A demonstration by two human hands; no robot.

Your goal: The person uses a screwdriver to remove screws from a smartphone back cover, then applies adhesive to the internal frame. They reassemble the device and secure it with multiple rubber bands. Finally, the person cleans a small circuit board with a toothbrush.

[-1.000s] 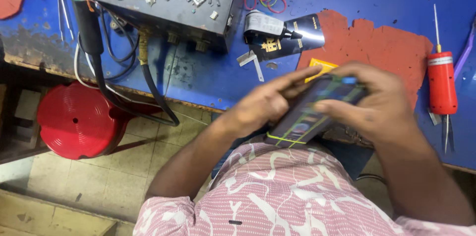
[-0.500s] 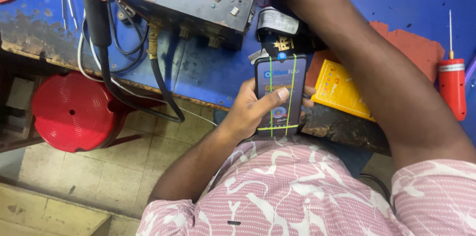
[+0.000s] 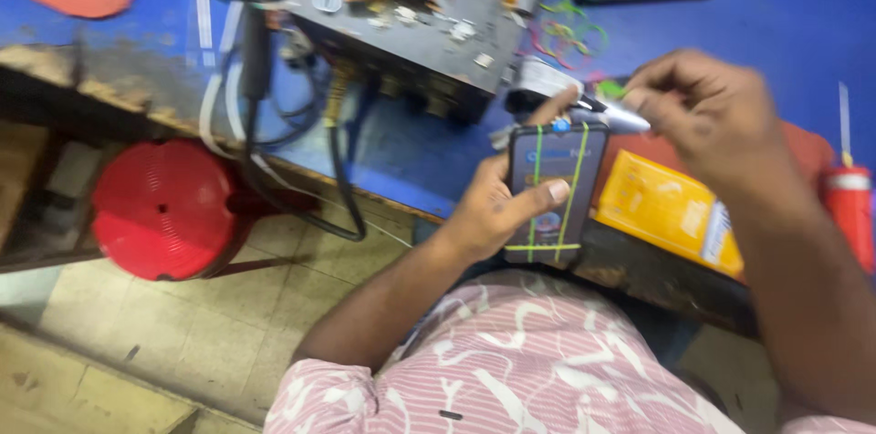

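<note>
Head view: smartphone [image 3: 555,188] bound with green rubber bands [image 3: 573,180], held upright over the near edge of the blue workbench [image 3: 785,23], gripped in the left hand [image 3: 497,210] with the thumb laid across the lit screen. Right hand [image 3: 703,110] now raised just above and right of the phone's top, fingers pinched shut on a small pen-like tool [image 3: 613,113]; half a second ago reached further back over the bench, beyond the phone. Phone itself much where it was, same grip. Just right of the phone, a yellow packet [image 3: 671,206] lying at the bench's near edge, partly under the right forearm. Further right, a red-handled screwdriver [image 3: 850,201] near the right end. Behind the phone, a grey equipment box [image 3: 411,32] littered with small parts, cables hanging over the near edge. Loose coloured rubber bands [image 3: 570,32] beside the box. Below the left end, a red stool [image 3: 164,210] on the tiled floor. Open blue surface toward the far right corner.
</note>
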